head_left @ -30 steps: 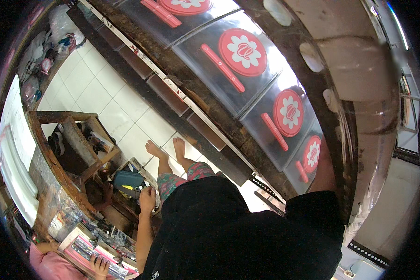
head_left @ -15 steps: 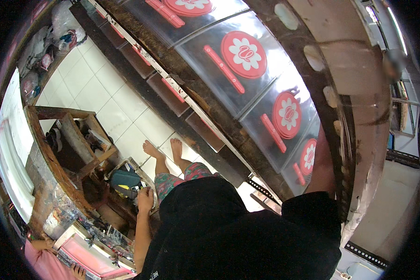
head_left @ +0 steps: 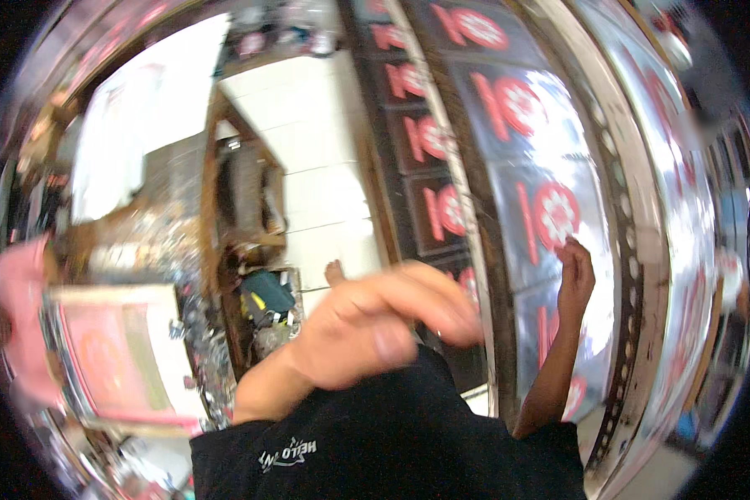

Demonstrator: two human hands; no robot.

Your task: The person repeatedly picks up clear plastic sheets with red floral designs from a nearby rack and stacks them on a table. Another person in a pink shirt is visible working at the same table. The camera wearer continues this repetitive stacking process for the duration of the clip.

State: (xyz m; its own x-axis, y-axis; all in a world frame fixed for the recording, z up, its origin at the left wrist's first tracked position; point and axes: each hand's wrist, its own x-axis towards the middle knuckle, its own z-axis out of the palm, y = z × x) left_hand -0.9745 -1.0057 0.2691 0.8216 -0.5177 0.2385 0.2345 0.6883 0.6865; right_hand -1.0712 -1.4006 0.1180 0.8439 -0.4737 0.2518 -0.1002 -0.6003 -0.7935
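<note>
My left hand is raised in front of my body, blurred by motion. Its fingers reach rightward, gently bent, with the thumb apart below them and nothing seen in the grasp. On the right, my right hand is over the rack's upper level, its fingers loosely bent at the edge of a red flower-and-bar print on a clear plastic sheet. I see nothing held there; whether the fingertips touch the sheet cannot be told. More such sheets lie in a row beyond it.
A lower row of printed sheets runs left of the pale rail. To the left stand a wooden frame shelf, a green box, a paint-stained table and a pink screen frame. A person in pink is beside the screen.
My view has turned, so the rack now runs more upright. The left hand has risen from beside the box to before my body; the right hand and forearm now show over the sheets.
</note>
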